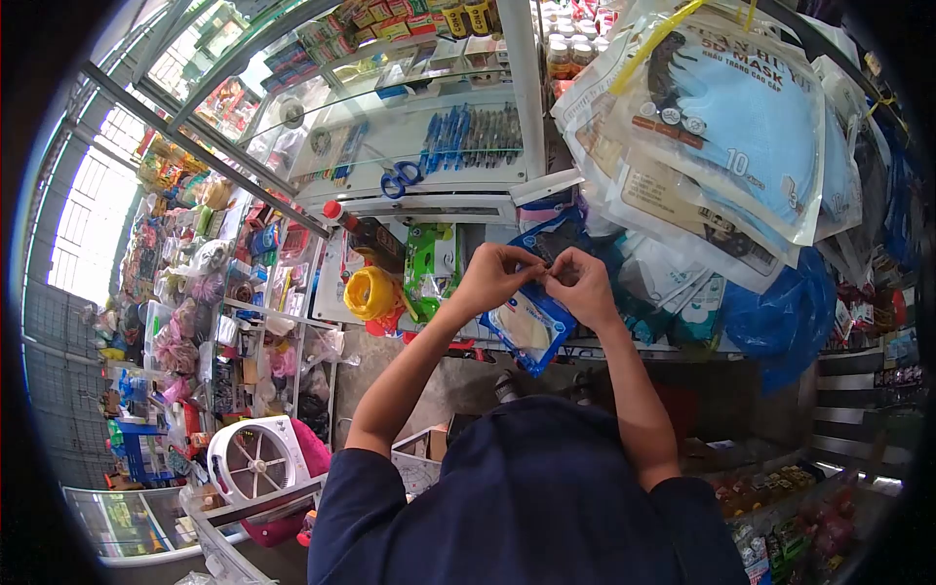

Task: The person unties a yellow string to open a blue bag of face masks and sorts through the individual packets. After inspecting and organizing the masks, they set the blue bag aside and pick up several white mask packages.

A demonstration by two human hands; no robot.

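My left hand (pixel 499 279) and my right hand (pixel 582 289) meet over the counter's front edge, fingertips pinched together. Whatever sits between the fingertips is too small to make out. Right below them is a blue plastic packet (pixel 531 327) with a clear window showing something pale; whether the fingers hold its top cannot be told. A dark blue package (pixel 556 237) lies just behind the hands. To the left of my left hand are a green packet (pixel 431 261), a yellow roll (pixel 371 292) and a dark bottle with a red cap (pixel 369 237).
A glass display case (pixel 390 180) stands ahead, with pens (pixel 473 135) and blue-handled scissors (pixel 401 179) inside. Bagged masks (pixel 726 127) hang at the upper right, above a blue plastic bag (pixel 785 312). A white fan (pixel 257 465) stands at the lower left, near crowded shelves.
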